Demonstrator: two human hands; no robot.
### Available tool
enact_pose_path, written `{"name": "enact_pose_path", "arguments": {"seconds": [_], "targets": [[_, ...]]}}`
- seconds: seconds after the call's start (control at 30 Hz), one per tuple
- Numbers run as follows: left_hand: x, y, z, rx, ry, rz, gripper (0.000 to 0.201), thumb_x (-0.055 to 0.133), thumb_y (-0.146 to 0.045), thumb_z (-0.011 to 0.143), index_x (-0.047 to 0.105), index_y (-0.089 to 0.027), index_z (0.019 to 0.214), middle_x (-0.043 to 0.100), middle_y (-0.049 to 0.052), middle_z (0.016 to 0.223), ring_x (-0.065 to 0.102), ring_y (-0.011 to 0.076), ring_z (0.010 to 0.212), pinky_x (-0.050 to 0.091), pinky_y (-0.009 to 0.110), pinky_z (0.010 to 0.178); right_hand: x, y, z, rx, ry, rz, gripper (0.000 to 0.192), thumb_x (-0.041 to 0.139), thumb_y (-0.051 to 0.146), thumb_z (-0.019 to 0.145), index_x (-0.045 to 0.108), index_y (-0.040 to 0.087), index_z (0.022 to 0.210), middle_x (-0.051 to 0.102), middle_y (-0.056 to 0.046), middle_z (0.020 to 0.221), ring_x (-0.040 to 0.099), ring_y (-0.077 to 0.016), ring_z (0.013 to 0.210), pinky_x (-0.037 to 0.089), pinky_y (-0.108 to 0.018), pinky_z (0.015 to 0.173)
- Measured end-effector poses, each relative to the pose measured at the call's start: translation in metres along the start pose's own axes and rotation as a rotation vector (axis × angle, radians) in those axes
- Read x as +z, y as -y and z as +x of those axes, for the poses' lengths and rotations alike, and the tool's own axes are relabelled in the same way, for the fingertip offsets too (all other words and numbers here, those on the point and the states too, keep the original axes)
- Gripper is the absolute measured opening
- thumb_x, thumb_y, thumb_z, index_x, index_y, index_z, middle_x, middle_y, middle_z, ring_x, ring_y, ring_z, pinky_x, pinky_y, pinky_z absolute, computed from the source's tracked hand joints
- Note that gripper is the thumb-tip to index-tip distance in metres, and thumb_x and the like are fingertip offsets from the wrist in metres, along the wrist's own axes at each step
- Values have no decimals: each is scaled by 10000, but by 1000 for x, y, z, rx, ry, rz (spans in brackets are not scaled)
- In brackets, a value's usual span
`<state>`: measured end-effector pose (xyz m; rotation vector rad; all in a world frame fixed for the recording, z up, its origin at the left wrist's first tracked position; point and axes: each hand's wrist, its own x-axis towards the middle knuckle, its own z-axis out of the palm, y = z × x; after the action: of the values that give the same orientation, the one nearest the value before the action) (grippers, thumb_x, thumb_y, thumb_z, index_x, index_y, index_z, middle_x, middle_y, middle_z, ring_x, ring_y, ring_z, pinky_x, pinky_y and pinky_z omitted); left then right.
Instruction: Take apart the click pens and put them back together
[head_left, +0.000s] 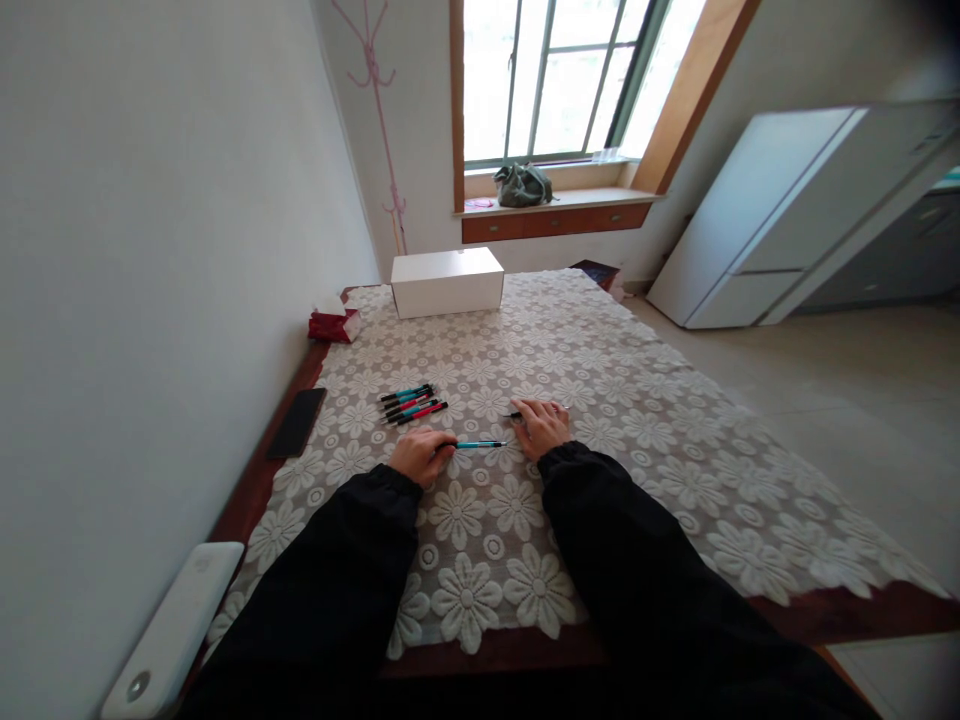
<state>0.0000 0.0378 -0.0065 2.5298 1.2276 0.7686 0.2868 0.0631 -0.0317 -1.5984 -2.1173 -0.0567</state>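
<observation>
My left hand point(422, 456) is closed on one end of a teal pen point(480, 444), which lies level and points right toward my other hand. My right hand point(541, 427) is closed over another pen point(514, 415); its dark end sticks out on the left, and the fingers hide most of it. The two pens are apart. Beyond my left hand, several pens point(412, 404) in teal, red and black lie side by side on the lace tablecloth point(465, 595).
A white box point(448, 285) stands at the table's far end. Along the left edge are a red packet point(332, 327), a black phone point(297, 423) and a long white device point(176, 630). The wall borders the left side; a fridge point(780, 220) stands beyond on the right.
</observation>
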Motion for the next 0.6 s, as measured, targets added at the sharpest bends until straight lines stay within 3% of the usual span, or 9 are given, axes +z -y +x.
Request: {"name": "enact_pose_path", "arguments": {"seconds": [0.1,0.23,0.47,0.6], "targets": [[1,1,0,0,0,10,191,567,-294,942,721,-216,1024,751,60,924,680,210,858,528,341,815,-3,1,1,-30,-22,19,383,518,237,910,614,226,1281,634,-100,1289,513,-274,1198,262,-448,1076],[2,4,0,-13,-12,31,185,582,-290,931,721,-214,1027,757,58,949,687,222,888,529,354,823,-6,3,2,-126,-1,116,287,439,262,981,685,232,1127,683,-84,1132,563,-234,1100,350,-380,1015],[4,8,1,7,-34,-17,188,574,-292,944,724,-217,1031,759,64,951,694,205,877,543,339,828,-10,17,0,-335,150,230,343,400,372,1029,702,214,990,692,-77,958,585,-205,914,423,-335,858],[5,10,1,14,-57,-36,169,595,-282,940,727,-223,1027,762,52,944,689,197,880,545,327,832,-10,18,0,-371,197,242,331,438,373,1014,680,197,874,668,-77,865,574,-206,864,427,-330,818]]}}
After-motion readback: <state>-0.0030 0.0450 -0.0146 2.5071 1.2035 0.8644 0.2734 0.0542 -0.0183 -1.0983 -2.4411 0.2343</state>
